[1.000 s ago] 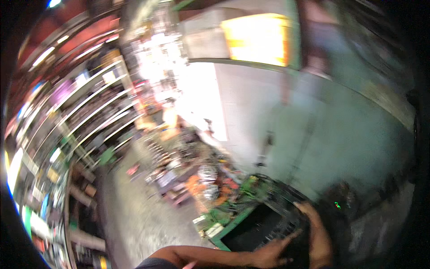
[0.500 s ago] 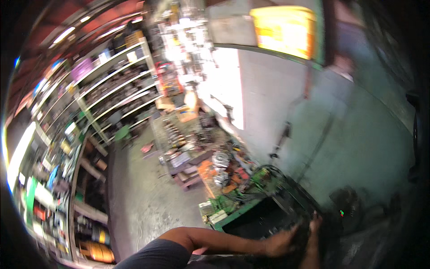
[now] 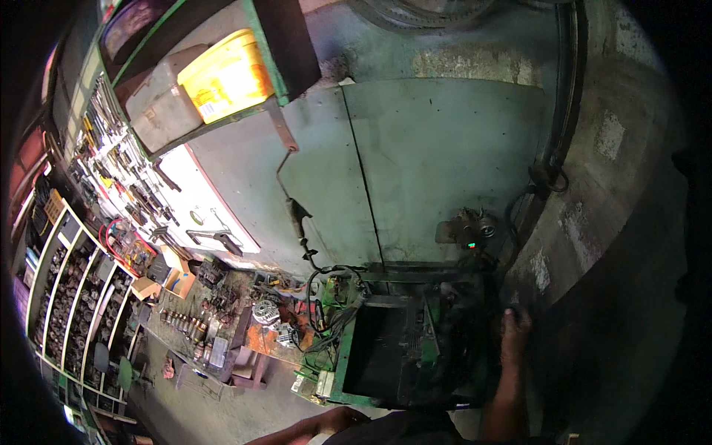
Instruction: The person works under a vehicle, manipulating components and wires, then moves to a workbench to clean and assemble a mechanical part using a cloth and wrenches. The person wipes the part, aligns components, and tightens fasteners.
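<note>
My right hand (image 3: pixel 513 331) is at the right side of an open green metal basin (image 3: pixel 343 363), its fingers curled on something dark that I cannot make out. Inside the basin a green bar (image 3: pixel 429 334) stands among dark, grimy parts. My left hand (image 3: pixel 343 419) is low in the picture beside my dark clothing, below the basin, with its fingers mostly hidden. Black hoses (image 3: pixel 334 326) lie at the basin's left, and an air gun (image 3: pixel 298 219) hangs above them against the grey-green panel (image 3: pixel 415 163).
A bench (image 3: pixel 170 319) with metal parts and alternators (image 3: pixel 265 314) extends left, near a board of hand tools (image 3: pixel 126 170) and a shelving rack (image 3: pixel 70 297) full of parts. Overhead is a green shelf with a yellow tub (image 3: pixel 222 74). A concrete wall (image 3: pixel 601 185) is at right.
My view has swung right to face the panel and basin, so the racks now sit farther left. My left arm has dropped toward my body; my right hand remains at the basin's right side.
</note>
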{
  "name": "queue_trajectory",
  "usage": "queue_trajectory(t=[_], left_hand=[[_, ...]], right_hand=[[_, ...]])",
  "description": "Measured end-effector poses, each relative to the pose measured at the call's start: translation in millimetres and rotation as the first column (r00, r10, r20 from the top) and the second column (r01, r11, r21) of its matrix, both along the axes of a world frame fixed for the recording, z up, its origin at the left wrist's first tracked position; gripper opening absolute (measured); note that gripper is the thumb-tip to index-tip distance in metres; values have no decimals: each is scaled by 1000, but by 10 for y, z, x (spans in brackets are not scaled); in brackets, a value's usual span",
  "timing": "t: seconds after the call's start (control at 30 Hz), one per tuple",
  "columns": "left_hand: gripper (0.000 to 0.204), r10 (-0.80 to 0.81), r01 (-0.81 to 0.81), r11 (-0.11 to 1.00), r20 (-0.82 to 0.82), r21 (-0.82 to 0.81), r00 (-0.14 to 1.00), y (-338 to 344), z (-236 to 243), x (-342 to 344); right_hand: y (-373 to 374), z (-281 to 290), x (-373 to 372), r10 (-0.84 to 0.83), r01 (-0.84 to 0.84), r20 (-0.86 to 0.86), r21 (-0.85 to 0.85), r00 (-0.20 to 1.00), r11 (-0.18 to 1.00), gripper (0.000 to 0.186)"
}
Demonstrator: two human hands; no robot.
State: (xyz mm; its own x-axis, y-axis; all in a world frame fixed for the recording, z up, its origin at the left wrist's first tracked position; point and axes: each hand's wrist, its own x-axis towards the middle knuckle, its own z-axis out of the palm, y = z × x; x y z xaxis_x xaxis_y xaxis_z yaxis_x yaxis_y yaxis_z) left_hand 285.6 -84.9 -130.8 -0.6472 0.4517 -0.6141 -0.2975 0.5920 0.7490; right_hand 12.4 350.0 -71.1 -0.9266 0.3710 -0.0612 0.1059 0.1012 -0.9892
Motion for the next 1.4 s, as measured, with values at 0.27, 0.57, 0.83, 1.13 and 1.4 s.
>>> queue_trajectory(t=[0.27, 0.57, 0.83, 1.13, 1.4], left_hand=[[79, -93, 15, 939, 211, 343, 973, -492, -27, 644], [53, 189, -177, 982, -264, 71, 946, -421, 130, 1150], [38, 280, -318, 947, -352, -53, 893, -490, -81, 1390], [38, 286, -423, 844, -390, -329, 875, -478, -14, 2041], [40, 566, -573, 819, -206, 28, 799, -313, 57, 1855]], right_hand=[[-1614, 1201, 1500, 960, -993, 259, 21, -104, -113, 32], [-2968, -143, 2082, 736, -873, 535, -6, -416, -488, 58], [-3396, -720, 2202, 826, -828, 381, 219, -415, -516, 47], [-2547, -1480, 2322, 893, -774, 110, 460, -436, -435, 35], [-1999, -1231, 2012, 837, -843, 350, 190, -421, -504, 33]])
